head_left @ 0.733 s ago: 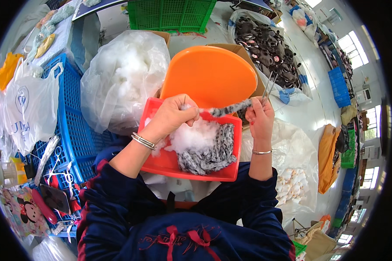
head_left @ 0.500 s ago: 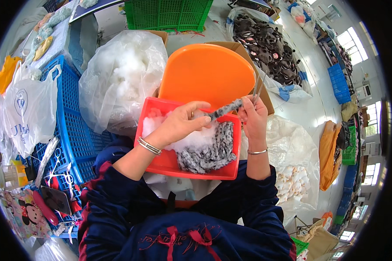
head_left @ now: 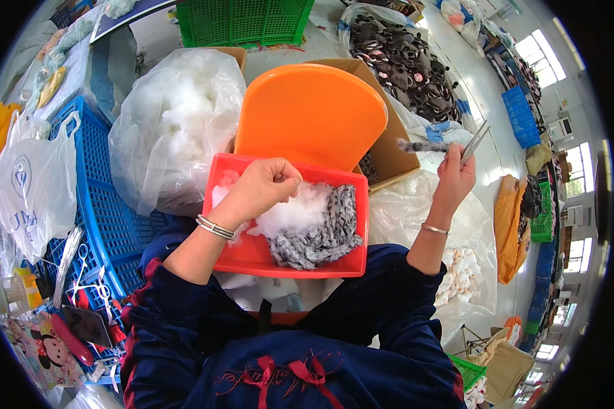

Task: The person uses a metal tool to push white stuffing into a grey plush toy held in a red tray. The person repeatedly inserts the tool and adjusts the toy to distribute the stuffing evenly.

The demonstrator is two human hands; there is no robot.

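Off to the right of the red tray (head_left: 242, 262), my right hand (head_left: 455, 178) is raised. It grips a long metal forceps-like tool (head_left: 476, 142), tips pointing up and away, together with a thin grey-and-black plush strip (head_left: 421, 146) that sticks out leftward. Over the tray's left part hovers my left hand (head_left: 262, 191), thumb and fingers pinched together; what is between them, if anything, is too small to make out. White fluffy stuffing (head_left: 299, 213) lies in the tray under this hand. Beside it is a heap of similar grey-and-black plush strips (head_left: 317, 238).
An orange chair back (head_left: 310, 112) rises behind the tray, next to a cardboard box (head_left: 389, 146). A clear bag of stuffing (head_left: 177, 116) and blue crates (head_left: 126, 218) stand left. Dark plush pieces (head_left: 402, 71) fill a sack at far right; a green crate (head_left: 245, 24) is farther back.
My right hand has moved right, away from the tray, carrying the plush strip and the tool. My left hand has let go of the strip's end, drawn back slightly left and closed into a pinch.
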